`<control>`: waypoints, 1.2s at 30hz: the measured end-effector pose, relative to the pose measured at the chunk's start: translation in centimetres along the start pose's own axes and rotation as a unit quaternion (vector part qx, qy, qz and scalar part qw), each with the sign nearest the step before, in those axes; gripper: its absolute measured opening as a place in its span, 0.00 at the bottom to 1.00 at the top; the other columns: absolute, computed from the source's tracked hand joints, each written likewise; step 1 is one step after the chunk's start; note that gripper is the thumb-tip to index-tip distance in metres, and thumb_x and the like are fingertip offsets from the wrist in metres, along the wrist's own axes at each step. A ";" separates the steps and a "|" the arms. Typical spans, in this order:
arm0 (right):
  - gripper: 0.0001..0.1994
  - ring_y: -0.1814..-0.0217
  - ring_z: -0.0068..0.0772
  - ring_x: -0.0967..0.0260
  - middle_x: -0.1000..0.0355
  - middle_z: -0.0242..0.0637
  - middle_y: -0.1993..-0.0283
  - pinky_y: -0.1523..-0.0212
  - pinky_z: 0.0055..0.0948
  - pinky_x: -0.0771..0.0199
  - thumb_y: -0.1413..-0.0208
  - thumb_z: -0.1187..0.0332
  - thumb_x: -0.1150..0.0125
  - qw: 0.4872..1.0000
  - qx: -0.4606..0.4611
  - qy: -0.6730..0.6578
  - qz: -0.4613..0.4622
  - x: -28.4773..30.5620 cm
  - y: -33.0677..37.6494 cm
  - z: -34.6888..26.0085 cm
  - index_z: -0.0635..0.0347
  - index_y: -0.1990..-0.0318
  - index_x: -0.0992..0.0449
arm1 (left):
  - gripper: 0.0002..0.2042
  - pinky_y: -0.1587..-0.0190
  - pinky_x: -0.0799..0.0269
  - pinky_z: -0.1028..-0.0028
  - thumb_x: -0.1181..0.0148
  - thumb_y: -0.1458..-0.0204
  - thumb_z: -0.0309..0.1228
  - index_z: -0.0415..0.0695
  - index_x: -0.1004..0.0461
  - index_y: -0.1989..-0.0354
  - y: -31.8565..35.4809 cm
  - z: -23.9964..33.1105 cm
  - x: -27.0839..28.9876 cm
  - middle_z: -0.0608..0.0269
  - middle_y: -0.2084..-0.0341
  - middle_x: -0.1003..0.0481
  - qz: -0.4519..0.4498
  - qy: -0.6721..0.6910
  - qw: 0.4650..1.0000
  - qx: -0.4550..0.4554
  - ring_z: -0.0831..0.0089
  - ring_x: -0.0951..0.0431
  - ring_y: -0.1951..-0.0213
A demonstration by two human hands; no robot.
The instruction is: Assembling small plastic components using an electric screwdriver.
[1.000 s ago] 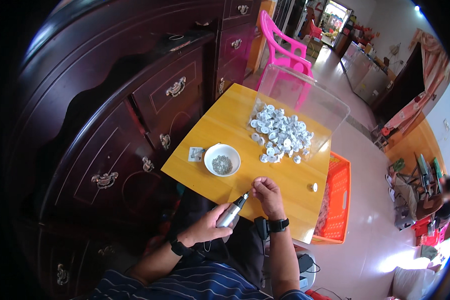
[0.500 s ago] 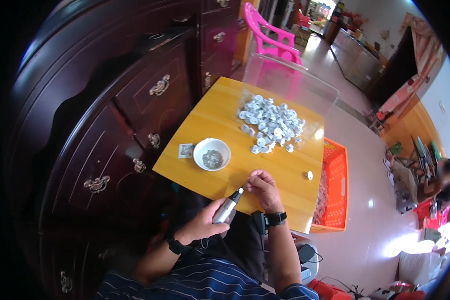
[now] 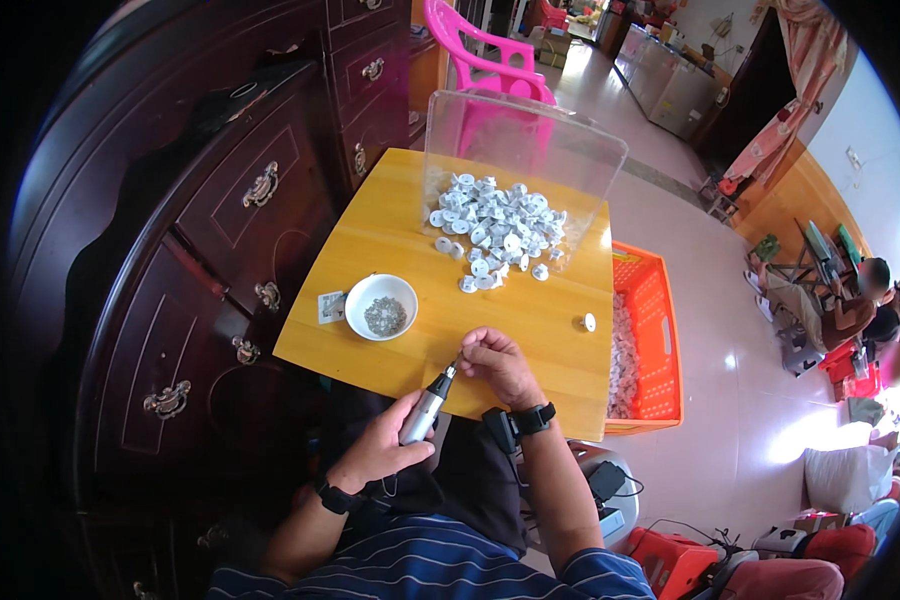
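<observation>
Head view looking straight down here. Left hand (image 3: pixel 380 450) is wrapped around a small grey electric screwdriver (image 3: pixel 425 408), fingers clenched on the barrel, tip angled up and to the right toward the other hand. Right hand (image 3: pixel 498 365) sits at the near edge of the yellow tabletop (image 3: pixel 390 230), just below the frame's middle, fingers pinched shut on something small right at the driver's tip; too tiny to tell what exactly, probably one of the white plastic parts (image 3: pixel 495 228) piled by the clear plastic box (image 3: pixel 525 165) in the upper middle.

If I had to give advice for this step: keep the bit lined up straight with the piece before pressing, brace the right wrist on the tabletop edge, and go light on the push so the bit doesn't skate off.

Both forearms come in from the bottom of the frame, elbows tucked, black bands on both wrists. A white bowl of tiny screws (image 3: pixel 381 307) is left of center, a single white piece (image 3: pixel 589 322) lies off to the right, and an orange crate (image 3: pixel 645 345) sits on the floor beside the table.
</observation>
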State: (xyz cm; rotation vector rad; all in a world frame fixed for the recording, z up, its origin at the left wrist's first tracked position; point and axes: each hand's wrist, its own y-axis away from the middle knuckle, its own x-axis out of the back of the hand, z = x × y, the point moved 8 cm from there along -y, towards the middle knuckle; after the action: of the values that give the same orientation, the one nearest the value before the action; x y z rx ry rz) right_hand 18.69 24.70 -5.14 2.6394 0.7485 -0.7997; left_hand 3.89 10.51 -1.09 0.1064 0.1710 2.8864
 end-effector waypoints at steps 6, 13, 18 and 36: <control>0.04 0.65 0.24 0.26 0.24 0.33 0.63 0.62 0.23 0.24 0.37 0.77 0.40 1.000 -0.001 -0.028 -0.008 0.2 0.0 0.4 0.60 0.56 0.24 | 0.36 0.53 0.26 0.76 0.37 0.48 0.22 0.38 0.44 0.29 0.0 -0.2 -0.4 0.62 0.58 0.28 -0.032 0.014 0.999 0.021 0.78 0.25 0.58; 0.04 0.63 0.24 0.25 0.24 0.34 0.61 0.61 0.23 0.24 0.37 0.77 0.40 0.999 0.006 -0.028 -0.038 -0.4 0.3 -0.1 0.59 0.57 0.24 | 0.33 0.65 0.26 0.79 0.38 0.47 0.24 0.39 0.42 0.32 0.5 0.7 -0.7 0.61 0.59 0.27 -0.085 0.227 0.964 0.110 0.79 0.25 0.68; 0.03 0.64 0.23 0.26 0.23 0.33 0.62 0.61 0.22 0.25 0.37 0.76 0.39 0.997 0.021 -0.071 -0.011 -0.4 0.5 -0.1 0.59 0.58 0.24 | 0.31 0.62 0.26 0.78 0.39 0.47 0.25 0.39 0.41 0.33 0.4 1.4 -1.1 0.63 0.61 0.27 -0.094 0.220 0.967 0.083 0.79 0.25 0.66; 0.14 0.59 0.25 0.23 0.21 0.33 0.51 0.57 0.23 0.23 0.35 0.70 0.39 0.989 0.022 0.113 0.091 1.8 -0.1 -2.8 0.61 0.44 0.25 | 0.34 0.50 0.25 0.66 0.34 0.52 0.27 0.37 0.38 0.34 -0.4 1.4 0.2 0.51 0.58 0.22 0.031 -0.024 0.999 -0.025 0.63 0.19 0.56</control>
State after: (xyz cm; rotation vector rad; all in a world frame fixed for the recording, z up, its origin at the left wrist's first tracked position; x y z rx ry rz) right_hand 21.13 26.59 -3.92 2.8194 0.5374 -0.4778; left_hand 3.96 11.13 0.25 0.1743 0.0881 2.9448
